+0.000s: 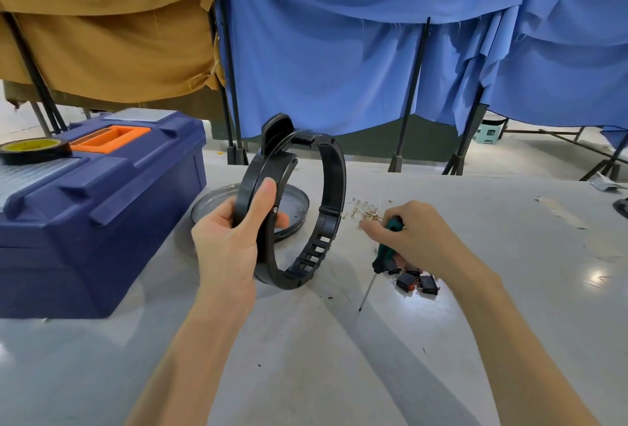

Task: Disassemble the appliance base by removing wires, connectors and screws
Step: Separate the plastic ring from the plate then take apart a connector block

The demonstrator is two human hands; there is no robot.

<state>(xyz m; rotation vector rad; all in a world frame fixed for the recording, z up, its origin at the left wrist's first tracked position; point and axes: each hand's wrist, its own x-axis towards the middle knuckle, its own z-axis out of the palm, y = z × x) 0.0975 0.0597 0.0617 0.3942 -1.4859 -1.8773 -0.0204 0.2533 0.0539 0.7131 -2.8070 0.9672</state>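
My left hand [226, 242] grips the black ring-shaped base [334, 187] by its rim, thumb on the edge, holding it upright over the bench [339, 357]. My right hand [411, 232] is curled round a green screwdriver [382, 257], tip slanting down, fingertips at the loose wires [365, 210]. Black connectors [416, 281] lie just beneath it. A metal dish [217, 203] sits behind the base, a blue toolbox [102, 208] further left.

No readable text, labels or numbers anywhere.
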